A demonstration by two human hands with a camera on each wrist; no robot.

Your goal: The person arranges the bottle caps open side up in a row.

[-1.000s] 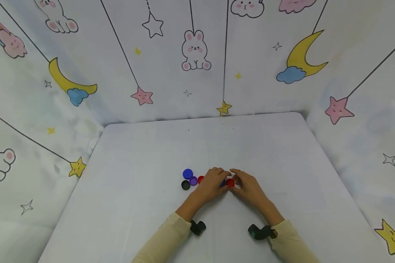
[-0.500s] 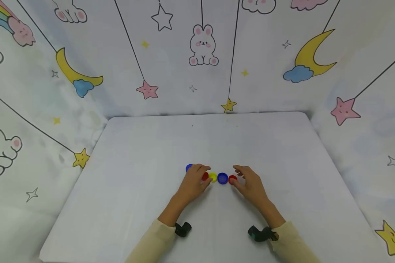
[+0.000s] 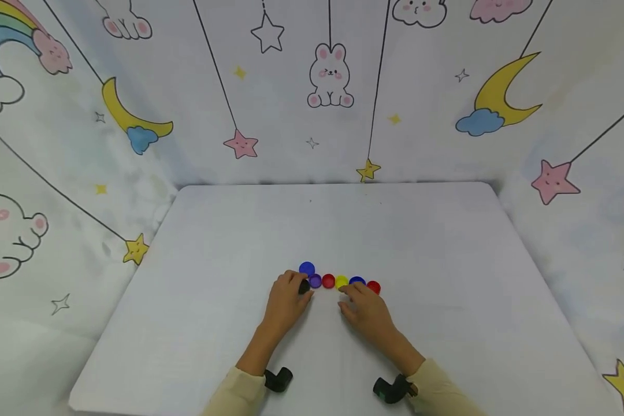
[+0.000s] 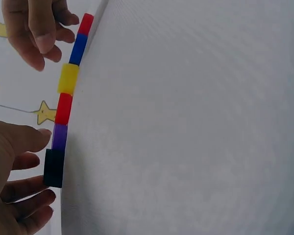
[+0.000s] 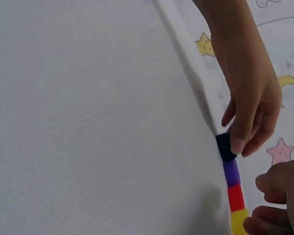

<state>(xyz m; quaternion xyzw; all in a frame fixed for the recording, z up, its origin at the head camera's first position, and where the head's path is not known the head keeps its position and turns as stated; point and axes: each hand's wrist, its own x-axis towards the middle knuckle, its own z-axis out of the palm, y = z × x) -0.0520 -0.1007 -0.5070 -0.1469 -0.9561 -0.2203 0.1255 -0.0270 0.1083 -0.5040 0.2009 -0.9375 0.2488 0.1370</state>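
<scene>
Several round bottle caps form a row on the white table. From left to right they are a black cap (image 3: 304, 286), a purple cap (image 3: 315, 281), a red cap (image 3: 329, 281), a yellow cap (image 3: 341, 282), a blue cap (image 3: 357, 280) and another red cap (image 3: 374, 286). Behind the black and purple ones sits a second blue cap (image 3: 307, 268). My left hand (image 3: 283, 303) holds the black cap between thumb and fingers, partly covering it. With loosely bent fingers, my right hand (image 3: 368, 312) hovers by the yellow and blue caps, gripping nothing.
The white tabletop (image 3: 229, 242) spreads around the caps, its far edge against a wall cloth printed with rabbits, moons and stars. A dark wrist camera (image 3: 279, 379) sits at the left cuff, another camera (image 3: 392, 390) at the right.
My left hand has shifted left along the row to the black cap, uncovering the middle caps. Having left the right-end red cap, my right hand is now farther left, near the yellow one.
</scene>
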